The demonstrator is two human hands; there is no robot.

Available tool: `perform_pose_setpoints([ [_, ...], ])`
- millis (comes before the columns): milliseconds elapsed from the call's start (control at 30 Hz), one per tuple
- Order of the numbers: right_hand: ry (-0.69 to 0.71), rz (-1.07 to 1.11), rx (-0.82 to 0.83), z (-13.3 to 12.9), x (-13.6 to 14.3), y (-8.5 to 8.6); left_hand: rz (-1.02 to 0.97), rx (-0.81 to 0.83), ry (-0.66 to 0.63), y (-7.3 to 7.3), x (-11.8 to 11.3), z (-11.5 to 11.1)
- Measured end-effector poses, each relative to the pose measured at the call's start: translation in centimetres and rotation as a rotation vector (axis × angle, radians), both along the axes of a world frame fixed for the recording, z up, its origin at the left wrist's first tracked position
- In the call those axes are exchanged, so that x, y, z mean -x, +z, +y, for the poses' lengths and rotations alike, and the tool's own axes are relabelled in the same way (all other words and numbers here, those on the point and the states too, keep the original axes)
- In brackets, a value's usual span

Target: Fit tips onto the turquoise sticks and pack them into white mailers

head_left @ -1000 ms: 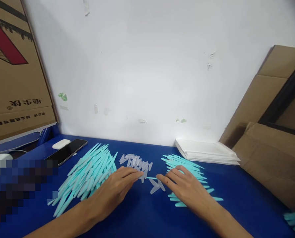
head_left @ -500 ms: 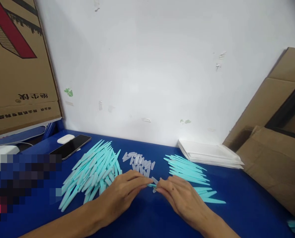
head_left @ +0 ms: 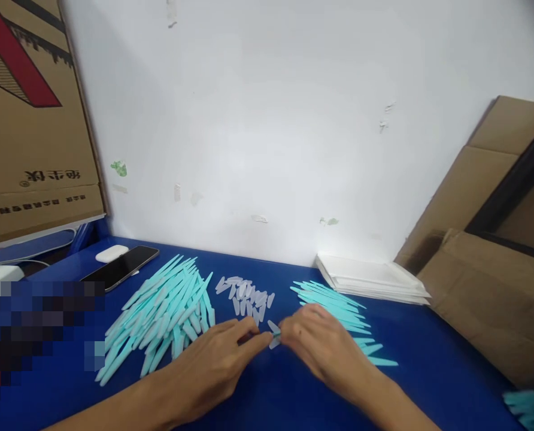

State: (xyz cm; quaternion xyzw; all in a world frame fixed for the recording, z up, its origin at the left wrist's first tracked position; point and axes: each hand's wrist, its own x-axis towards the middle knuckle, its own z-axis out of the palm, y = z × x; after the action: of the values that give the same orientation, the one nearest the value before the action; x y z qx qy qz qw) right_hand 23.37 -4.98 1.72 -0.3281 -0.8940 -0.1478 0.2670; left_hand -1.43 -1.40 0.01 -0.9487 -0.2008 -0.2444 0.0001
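Observation:
My left hand (head_left: 220, 362) and my right hand (head_left: 318, 338) meet tip to tip above the blue table. Between their pinched fingertips a short bit of a slim turquoise plastic stick (head_left: 276, 336) shows; its rest is hidden by the fingers. Close behind the fingertips lie a couple of loose translucent caps (head_left: 273, 327). Left of my left hand is a big heap of tapered turquoise sticks (head_left: 168, 311), many with translucent covers on one end. Past my right hand, more turquoise sticks (head_left: 334, 305) lie roughly side by side.
A small pile of translucent caps (head_left: 244, 293) lies mid-table. At the back left are a phone (head_left: 126, 266) and a white case (head_left: 111, 253). White trays or sheets (head_left: 370, 275) are stacked by the wall. Cardboard (head_left: 478, 299) stands at right, a large carton (head_left: 38, 137) at left.
The view has shifted slightly. My left index finger now reaches out straighter toward the stick, and my right hand has turned a little over it. The piles look the same.

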Motion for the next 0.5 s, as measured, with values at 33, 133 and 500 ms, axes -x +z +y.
perform_pose_setpoints([
  [33, -0.069, 0.038, 0.013, 0.3, -0.9, 0.4, 0.020, -0.039, 0.048, 0.0, 0.2, 0.3],
  [133, -0.318, 0.076, 0.051, 1.1, -4.5, 1.2, 0.044, -0.075, 0.263, 0.6, 0.8, 1.5],
  [500, -0.386, 0.007, 0.570, 1.5, -8.5, 0.8, 0.173, -0.138, 0.586, 1.7, 2.9, 3.5],
])
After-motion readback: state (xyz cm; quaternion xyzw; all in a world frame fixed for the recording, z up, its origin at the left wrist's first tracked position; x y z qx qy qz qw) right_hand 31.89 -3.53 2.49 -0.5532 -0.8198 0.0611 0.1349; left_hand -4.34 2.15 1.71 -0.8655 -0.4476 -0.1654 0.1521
